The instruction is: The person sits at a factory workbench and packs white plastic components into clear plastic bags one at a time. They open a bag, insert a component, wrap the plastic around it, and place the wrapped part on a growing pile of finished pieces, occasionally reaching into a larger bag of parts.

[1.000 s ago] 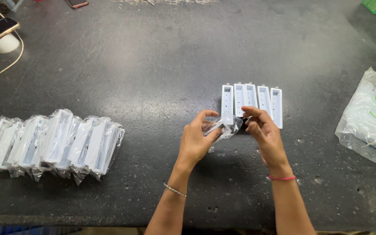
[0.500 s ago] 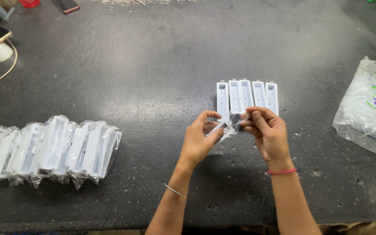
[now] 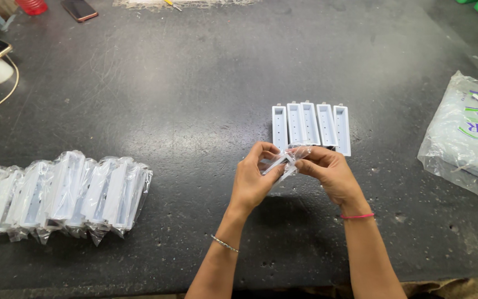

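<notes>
Carefully, left hand (image 3: pixel 255 180) and right hand (image 3: pixel 330 174) pinch a clear plastic sleeve (image 3: pixel 287 160) around a white plastic housing (image 3: pixel 276 164); peeling evenly, near the table's (image 3: pixel 195 83) front edge, would avoid tearing.

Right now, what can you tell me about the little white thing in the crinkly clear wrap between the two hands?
The wrapped piece is a small, narrow white part that looks like plastic, inside a thin clear bag. It is tilted and held just above the dark table. The left hand and right hand pinch it from both sides, hiding much of it. It sits just in front of five unwrapped white pieces.
</notes>
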{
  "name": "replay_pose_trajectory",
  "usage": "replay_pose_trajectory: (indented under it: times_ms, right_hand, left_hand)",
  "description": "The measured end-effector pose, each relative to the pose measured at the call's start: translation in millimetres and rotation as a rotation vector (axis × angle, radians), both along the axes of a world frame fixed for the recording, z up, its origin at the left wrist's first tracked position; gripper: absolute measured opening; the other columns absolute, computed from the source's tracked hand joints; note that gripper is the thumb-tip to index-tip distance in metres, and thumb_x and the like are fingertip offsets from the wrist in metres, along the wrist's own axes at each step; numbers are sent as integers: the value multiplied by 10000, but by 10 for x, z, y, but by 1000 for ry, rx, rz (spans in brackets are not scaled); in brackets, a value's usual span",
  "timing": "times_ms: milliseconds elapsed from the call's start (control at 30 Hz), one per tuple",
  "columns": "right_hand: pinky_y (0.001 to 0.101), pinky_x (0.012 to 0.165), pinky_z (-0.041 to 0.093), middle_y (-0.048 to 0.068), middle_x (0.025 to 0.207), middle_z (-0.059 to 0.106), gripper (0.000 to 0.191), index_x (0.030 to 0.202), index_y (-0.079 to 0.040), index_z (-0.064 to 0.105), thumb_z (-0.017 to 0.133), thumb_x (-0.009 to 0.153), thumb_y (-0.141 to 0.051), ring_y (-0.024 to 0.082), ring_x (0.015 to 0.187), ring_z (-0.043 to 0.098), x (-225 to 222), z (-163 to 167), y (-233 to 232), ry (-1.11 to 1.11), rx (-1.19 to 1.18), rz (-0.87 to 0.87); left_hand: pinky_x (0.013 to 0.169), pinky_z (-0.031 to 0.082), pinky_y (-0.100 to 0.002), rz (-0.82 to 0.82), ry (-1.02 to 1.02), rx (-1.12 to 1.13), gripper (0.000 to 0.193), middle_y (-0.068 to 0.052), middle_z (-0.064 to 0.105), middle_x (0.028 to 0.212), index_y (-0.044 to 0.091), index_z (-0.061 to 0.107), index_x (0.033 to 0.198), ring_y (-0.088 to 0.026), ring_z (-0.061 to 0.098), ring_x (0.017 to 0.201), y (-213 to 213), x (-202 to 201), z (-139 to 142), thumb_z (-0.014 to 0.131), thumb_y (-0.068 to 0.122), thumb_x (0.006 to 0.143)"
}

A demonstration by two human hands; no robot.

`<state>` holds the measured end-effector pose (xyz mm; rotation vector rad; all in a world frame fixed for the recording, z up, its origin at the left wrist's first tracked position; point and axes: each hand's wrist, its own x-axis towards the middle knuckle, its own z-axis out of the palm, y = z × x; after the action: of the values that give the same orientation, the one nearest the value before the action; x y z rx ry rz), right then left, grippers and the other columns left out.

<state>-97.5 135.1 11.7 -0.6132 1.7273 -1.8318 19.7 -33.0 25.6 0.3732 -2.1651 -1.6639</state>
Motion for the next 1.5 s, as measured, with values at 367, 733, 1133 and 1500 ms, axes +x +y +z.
replay_pose_trajectory:
  times_ms: [367,733,1133,1500]
  right_hand:
    - [279,794,606,80,989,777,298,1210,18,721,577,1011,-149,124,894,722,136,-35,-107,321,126,-127]
    - [293,792,630,100,978,726,175,1142,24,603,624,979,-39,131,890,720,85,12,-82,208,-35,-85]
    - [349,955,592,104,1088,740,334,1178,18,690,569,879,-71,167,1031,701,93,88,-6,194,-61,33]
    - [335,887,598,81,1048,747,259,1173,-17,700,660,931,-101,154,982,698,32,10,-11,135,-28,41]
  left_hand:
    - [680,628,-364,99,58,-324,432,-5,701,1171,199,572,1234,-214,766,812,177,23,67,762,108,857]
    - [690,625,-377,10,50,-419,286,-29,619,1280,233,655,1174,-248,759,808,206,32,89,676,100,921]
    - [686,626,-388,-2,16,-427,214,-64,597,1263,167,652,1128,-250,748,792,192,40,100,610,149,918]
    - [708,594,-423,31,104,-475,252,-36,618,1199,149,589,1146,-283,735,890,204,54,82,669,149,907]
